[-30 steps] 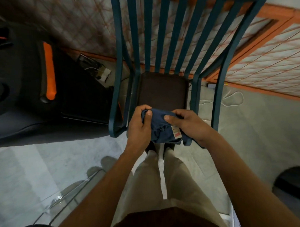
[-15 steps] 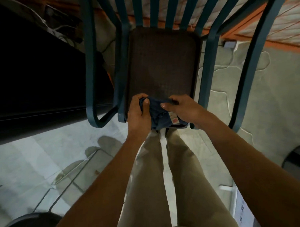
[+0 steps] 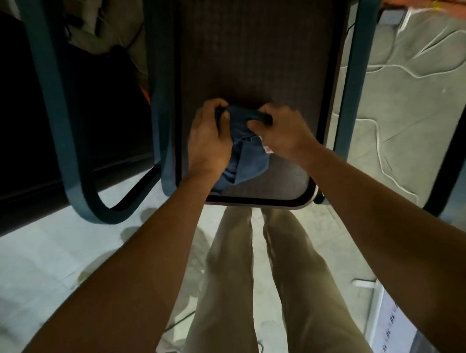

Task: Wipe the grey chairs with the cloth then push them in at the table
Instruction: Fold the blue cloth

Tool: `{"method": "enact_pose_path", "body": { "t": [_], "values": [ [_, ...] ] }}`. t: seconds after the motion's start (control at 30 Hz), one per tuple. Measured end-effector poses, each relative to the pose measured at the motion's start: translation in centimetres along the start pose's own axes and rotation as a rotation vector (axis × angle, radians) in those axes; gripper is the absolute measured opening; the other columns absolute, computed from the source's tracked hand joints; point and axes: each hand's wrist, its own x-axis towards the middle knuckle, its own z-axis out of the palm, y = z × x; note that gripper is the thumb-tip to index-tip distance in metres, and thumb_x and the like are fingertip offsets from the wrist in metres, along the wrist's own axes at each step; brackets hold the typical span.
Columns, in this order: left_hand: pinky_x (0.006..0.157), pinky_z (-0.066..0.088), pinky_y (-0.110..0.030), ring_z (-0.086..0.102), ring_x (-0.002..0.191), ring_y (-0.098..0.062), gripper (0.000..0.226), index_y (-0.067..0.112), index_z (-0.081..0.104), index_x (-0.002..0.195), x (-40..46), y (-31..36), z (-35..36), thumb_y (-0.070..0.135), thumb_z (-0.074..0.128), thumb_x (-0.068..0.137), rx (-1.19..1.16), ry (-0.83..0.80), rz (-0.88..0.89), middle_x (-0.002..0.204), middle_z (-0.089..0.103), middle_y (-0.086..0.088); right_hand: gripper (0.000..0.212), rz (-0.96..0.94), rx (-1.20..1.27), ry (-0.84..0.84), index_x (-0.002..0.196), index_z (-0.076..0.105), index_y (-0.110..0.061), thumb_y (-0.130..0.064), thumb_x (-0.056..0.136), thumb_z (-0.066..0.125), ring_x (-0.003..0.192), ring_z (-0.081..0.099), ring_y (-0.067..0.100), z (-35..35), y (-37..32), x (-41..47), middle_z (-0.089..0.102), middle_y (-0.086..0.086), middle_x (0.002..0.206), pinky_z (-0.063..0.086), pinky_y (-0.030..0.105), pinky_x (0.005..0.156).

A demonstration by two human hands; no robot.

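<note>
Gripping the cloth [image 3: 243, 160] between left hand [image 3: 209, 142] and right hand [image 3: 283, 132].

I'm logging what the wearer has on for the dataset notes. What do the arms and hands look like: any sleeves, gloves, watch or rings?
Both forearms are bare right up to the bottom edge of the picture, so no sleeves show. The left hand and the right hand wear no gloves. No watch or band shows at either wrist, and no ring is visible on the fingers that show. Below them are khaki trousers.
</note>
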Motion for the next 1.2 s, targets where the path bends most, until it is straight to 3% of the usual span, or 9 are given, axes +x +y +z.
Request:
{"method": "enact_pose_path", "body": {
  "t": [0.23, 0.33, 0.47, 0.63, 0.8, 1.07, 1.2],
  "values": [
    [0.084, 0.047, -0.045, 0.057, 0.106, -0.036, 0.029, 0.016, 0.064, 0.122, 1.9, -0.1, 1.1, 0.027, 0.047, 0.101, 0.32, 0.068, 0.135, 0.121, 0.064, -0.011, 0.026, -0.065, -0.25, 0.124, 0.117, 0.065, -0.025, -0.039, 0.096, 0.059, 0.109, 0.061, 0.035, 0.0, -0.5, 1.8, 0.065, 0.007, 0.115, 0.051, 0.048, 0.089],
    [0.083, 0.045, -0.047, 0.055, 0.107, -0.038, 0.03, 0.019, 0.065, 0.122, 2.0, -0.2, 1.2, 0.031, 0.049, 0.1, 0.417, 0.098, 0.133, 0.125, 0.06, -0.013, 0.031, -0.111, -0.367, 0.203, 0.122, 0.066, -0.024, -0.039, 0.096, 0.061, 0.122, 0.048, 0.032, 0.3, -0.5, 1.8, 0.055, 0.007, 0.128, 0.04, 0.053, 0.1],
    [0.088, 0.041, -0.047, 0.05, 0.118, -0.036, 0.032, 0.026, 0.062, 0.127, 2.1, -0.1, 0.8, 0.039, 0.05, 0.1, 0.538, 0.079, 0.101, 0.14, 0.053, -0.007, 0.038, -0.105, -0.389, 0.256, 0.128, 0.06, -0.029, -0.041, 0.092, 0.065, 0.126, 0.043, 0.03, 0.2, -0.5, 1.6, 0.048, 0.005, 0.134, 0.035, 0.055, 0.104],
    [0.103, 0.04, -0.054, 0.039, 0.139, -0.034, 0.044, 0.03, 0.052, 0.144, 1.2, 1.0, -0.9, 0.044, 0.049, 0.102, 0.493, -0.042, 0.076, 0.158, 0.038, -0.002, 0.049, -0.114, -0.343, 0.268, 0.139, 0.05, -0.029, -0.04, 0.093, 0.064, 0.131, 0.039, 0.031, -0.8, -1.5, 0.1, 0.042, 0.006, 0.14, 0.035, 0.053, 0.107],
    [0.112, 0.038, -0.062, 0.031, 0.148, -0.039, 0.059, 0.027, 0.045, 0.153, -1.3, 3.2, -3.9, 0.045, 0.048, 0.097, 0.376, -0.13, 0.08, 0.163, 0.036, -0.005, 0.046, -0.168, -0.295, 0.23, 0.141, 0.051, -0.027, -0.037, 0.097, 0.06, 0.13, 0.042, 0.034, -2.5, -3.7, -3.6, 0.045, 0.009, 0.14, 0.04, 0.055, 0.105],
    [0.122, 0.025, -0.044, 0.021, 0.154, -0.034, 0.055, 0.022, 0.046, 0.153, -7.4, 9.6, -9.9, 0.026, 0.059, 0.1, 0.215, -0.045, 0.169, 0.165, 0.032, -0.006, 0.039, -0.299, -0.157, 0.295, 0.134, 0.058, -0.021, -0.026, 0.096, 0.063, 0.116, 0.053, 0.037, -4.8, -7.3, -12.2, 0.054, 0.012, 0.128, 0.05, 0.058, 0.092],
    [0.12, 0.017, -0.03, 0.013, 0.156, -0.023, 0.055, 0.026, 0.041, 0.156, -11.2, 13.5, -13.6, 0.025, 0.058, 0.104, 0.154, -0.028, 0.172, 0.168, 0.025, 0.002, 0.038, -0.376, -0.073, 0.373, 0.134, 0.059, -0.02, -0.023, 0.096, 0.064, 0.114, 0.056, 0.033, -6.4, -9.1, -17.5, 0.056, 0.011, 0.125, 0.052, 0.05, 0.093]
  ]
}}
